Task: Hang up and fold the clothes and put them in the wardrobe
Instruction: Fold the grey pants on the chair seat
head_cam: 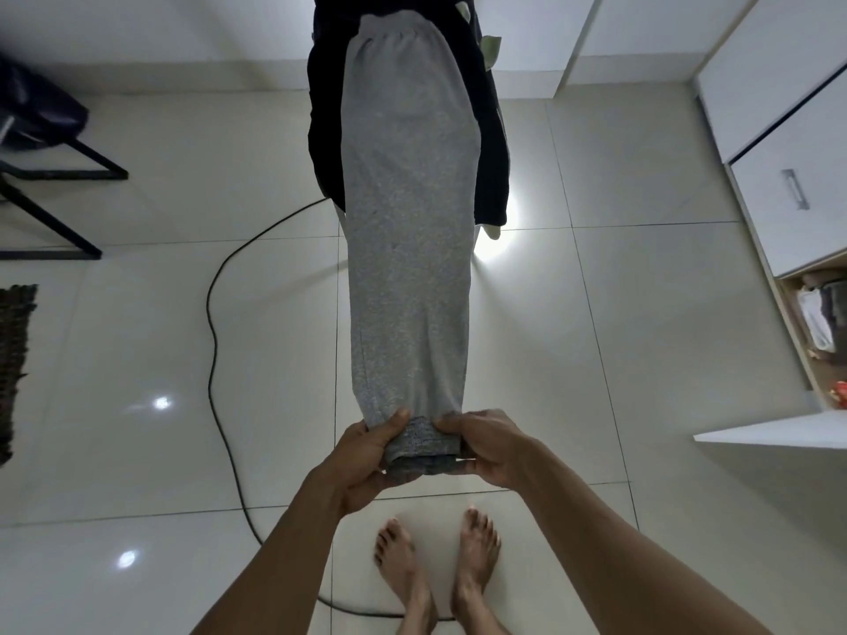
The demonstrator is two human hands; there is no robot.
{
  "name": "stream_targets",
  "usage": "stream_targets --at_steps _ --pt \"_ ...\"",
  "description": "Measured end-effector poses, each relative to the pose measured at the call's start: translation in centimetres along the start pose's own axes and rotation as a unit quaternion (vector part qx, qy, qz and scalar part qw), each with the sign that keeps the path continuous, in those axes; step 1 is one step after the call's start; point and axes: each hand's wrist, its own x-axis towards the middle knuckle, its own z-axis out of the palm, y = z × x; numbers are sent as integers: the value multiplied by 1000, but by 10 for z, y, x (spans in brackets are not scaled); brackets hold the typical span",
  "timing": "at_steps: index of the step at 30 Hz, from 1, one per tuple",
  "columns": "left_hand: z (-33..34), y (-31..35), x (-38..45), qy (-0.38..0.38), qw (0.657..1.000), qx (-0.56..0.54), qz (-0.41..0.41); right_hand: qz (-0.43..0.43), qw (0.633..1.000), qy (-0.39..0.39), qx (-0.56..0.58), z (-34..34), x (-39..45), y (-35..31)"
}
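1. Underfoot, a glossy white tiled floor (137, 313) fills most of the view, and a black cable (211, 309) snakes across it from behind the hanging clothes down past the person's bare feet (440, 570).
2. To the left stands a dark chair (41, 130) on black metal legs, with the edge of a dark woven mat (13, 368) below it.
3. To the right is a white wardrobe (779, 107); below its closed panels an open compartment (820, 323) shows a jumble of folded items, too small to tell apart.
4. A dark garment (492, 153) hangs just behind the grey trousers (408, 222), touching them along both sides, with a bright patch of light on the floor beyond.
5. The grey trousers stretch from the top of the view down to the hands, legs laid together, cuffs at the near end.
6. The left hand (366, 460) grips the left side of the cuffs, thumb on top and fingers curled beneath.
7. The right hand (490, 451) grips the right side likewise; the two hands sit close together with the cuffs between them, above the feet.
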Motion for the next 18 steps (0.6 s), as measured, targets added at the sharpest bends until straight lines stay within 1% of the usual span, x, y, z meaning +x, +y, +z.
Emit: stream_targets --at_steps 5,8,10,13,15,18 --pt "6 -1 1 1 998 -69 4 -21 998 -11 60 -9 0 11" --pt "11 0 2 13 998 -58 -2 -27 998 2 57 -14 2 16" --pt "13 2 3 37 998 -51 -1 -28 997 13 66 -14 3 18" --pt "12 2 8 80 997 -10 12 -37 997 17 70 -12 0 19" --pt "13 3 7 92 996 9 19 -48 997 4 53 -11 -3 17" --pt "14 10 5 83 996 1 21 -44 998 -25 43 -11 -7 11"
